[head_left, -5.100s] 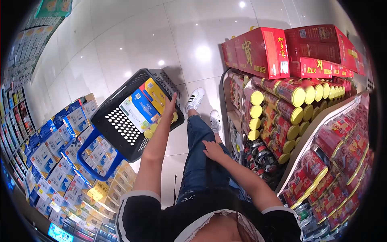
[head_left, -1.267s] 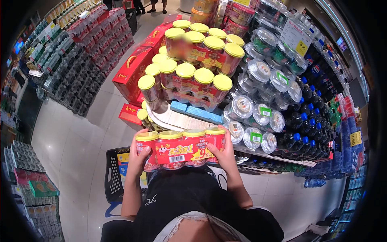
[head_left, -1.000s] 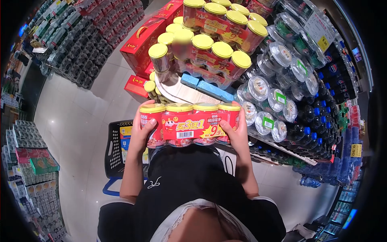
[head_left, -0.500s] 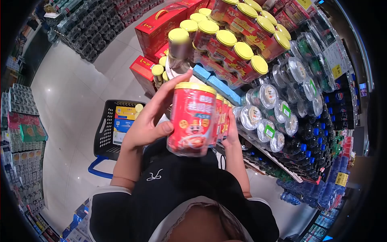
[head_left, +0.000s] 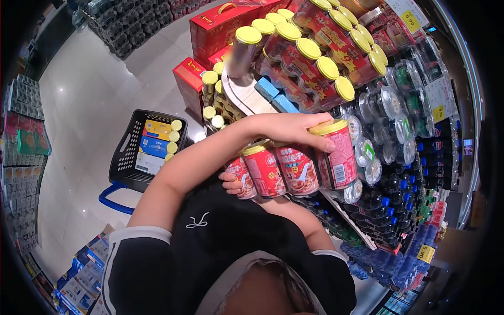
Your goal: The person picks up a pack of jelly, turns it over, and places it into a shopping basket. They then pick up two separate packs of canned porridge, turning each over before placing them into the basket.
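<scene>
Pale glossy floor tiles (head_left: 89,100) spread wide on the left, and rising off them, top right, is the tiered shop display of red cans with yellow lids (head_left: 315,58). Down on the floor at the person's left sits the black perforated plastic basket with a blue handle (head_left: 119,163), with boxes and yellow-lidded cans inside. Now the action: the shrink-wrapped row of four red cans with yellow lids (head_left: 294,170) is up at chest height, tilted, between the body and the display and well apart from the basket. The left hand (head_left: 291,128) reaches across and curls over the top of the far-right can, fingers (head_left: 326,146) closed on its lid rim. The right hand (head_left: 231,185) cups the opposite end from underneath, fingers wrapped round the end can. With arms crossed like that, I'd say carry the weight from below and let the upper hand only steady it, as the wrap may let the middle cans sag. Hard to read: the right palm is hidden behind the cans, the label print is too small, and the basket's right edge runs behind the left forearm.
</scene>
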Demonstrator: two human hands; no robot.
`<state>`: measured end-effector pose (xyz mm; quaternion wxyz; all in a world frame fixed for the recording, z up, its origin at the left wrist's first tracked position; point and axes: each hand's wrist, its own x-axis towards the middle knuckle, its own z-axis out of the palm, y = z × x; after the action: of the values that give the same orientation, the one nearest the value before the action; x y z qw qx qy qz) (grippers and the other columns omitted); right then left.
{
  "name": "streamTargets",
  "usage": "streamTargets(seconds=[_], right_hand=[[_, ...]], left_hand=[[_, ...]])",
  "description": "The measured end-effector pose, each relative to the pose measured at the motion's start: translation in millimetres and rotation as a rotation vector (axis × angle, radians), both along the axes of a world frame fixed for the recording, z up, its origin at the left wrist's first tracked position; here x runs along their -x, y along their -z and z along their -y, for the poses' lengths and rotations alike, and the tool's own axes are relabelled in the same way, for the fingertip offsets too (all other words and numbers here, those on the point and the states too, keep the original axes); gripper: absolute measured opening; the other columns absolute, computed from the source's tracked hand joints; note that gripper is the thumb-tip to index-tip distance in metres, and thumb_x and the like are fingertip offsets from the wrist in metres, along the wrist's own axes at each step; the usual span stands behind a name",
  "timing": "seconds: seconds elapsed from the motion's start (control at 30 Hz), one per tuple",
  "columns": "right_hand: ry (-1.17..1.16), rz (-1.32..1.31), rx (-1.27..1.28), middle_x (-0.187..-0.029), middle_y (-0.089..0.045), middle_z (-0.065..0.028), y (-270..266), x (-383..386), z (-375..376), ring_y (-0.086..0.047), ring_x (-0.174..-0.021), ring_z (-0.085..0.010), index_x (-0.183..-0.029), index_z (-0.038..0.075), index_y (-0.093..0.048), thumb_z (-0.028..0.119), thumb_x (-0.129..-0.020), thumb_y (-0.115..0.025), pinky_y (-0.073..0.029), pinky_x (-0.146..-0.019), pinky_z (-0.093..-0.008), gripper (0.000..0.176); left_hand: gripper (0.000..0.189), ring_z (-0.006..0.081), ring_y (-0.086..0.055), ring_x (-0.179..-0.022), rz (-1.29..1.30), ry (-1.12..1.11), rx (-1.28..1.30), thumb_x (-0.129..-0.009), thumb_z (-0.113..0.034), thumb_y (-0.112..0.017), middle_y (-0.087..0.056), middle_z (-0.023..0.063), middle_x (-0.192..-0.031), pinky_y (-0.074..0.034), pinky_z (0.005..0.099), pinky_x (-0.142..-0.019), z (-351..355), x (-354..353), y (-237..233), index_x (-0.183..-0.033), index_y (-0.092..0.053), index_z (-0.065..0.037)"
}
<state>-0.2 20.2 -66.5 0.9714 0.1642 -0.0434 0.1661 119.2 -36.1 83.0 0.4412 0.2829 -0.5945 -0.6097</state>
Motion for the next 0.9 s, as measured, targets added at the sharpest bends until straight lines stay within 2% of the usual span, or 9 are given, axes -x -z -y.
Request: streamTargets(seconds=[0.13,0.33,0.57,0.9], right_hand=[[0.053,-0.141,0.037,-0.081,-0.045,-0.009,-22,2,2,-0.045,-0.065,-0.0168,-0.105,0.008,-0.044,0.032,-0.085,-0.044,-0.041,-0.06,-0.0279,0.032],[0.043,-0.145,0.034,-0.081,-0.045,-0.0091,-24,5,4,-0.045,-0.065,-0.0168,-0.106,0.007,-0.045,0.033,-0.085,-0.045,-0.04,-0.06,-0.0278,0.033],[0.033,-0.085,-0.016,-0.084,-0.045,-0.0099,-8,12,5,-0.045,-0.067,-0.0167,-0.105,0.006,-0.047,0.034,-0.083,-0.046,-0.039,-0.062,-0.0283,0.036],[0.03,-0.062,-0.008,-0.086,-0.045,-0.0105,-9,24,5,-0.045,-0.069,-0.0169,-0.107,0.006,-0.046,0.036,-0.083,-0.046,-0.039,-0.063,-0.0277,0.038]], left_hand=[[0.045,0.0082,-0.045,-0.097,-0.104,0.054,-0.11,-0.084,-0.034,-0.056,-0.051,0.0039,-0.104,-0.039,0.0239,-0.083,5,-3,2,-0.115,-0.04,-0.003],[0.049,0.0088,-0.046,-0.097,-0.091,0.027,-0.089,-0.083,-0.034,-0.057,-0.051,0.0049,-0.105,-0.039,0.024,-0.082,5,6,3,-0.117,-0.04,-0.004],[0.049,0.008,-0.05,-0.088,-0.033,0.034,-0.128,-0.081,-0.038,-0.059,-0.053,0.004,-0.098,-0.042,0.0239,-0.073,6,14,2,-0.114,-0.041,-0.005],[0.049,0.0082,-0.049,-0.09,-0.013,0.016,-0.126,-0.081,-0.036,-0.059,-0.052,0.0043,-0.099,-0.042,0.0239,-0.076,6,24,7,-0.113,-0.041,-0.004]])
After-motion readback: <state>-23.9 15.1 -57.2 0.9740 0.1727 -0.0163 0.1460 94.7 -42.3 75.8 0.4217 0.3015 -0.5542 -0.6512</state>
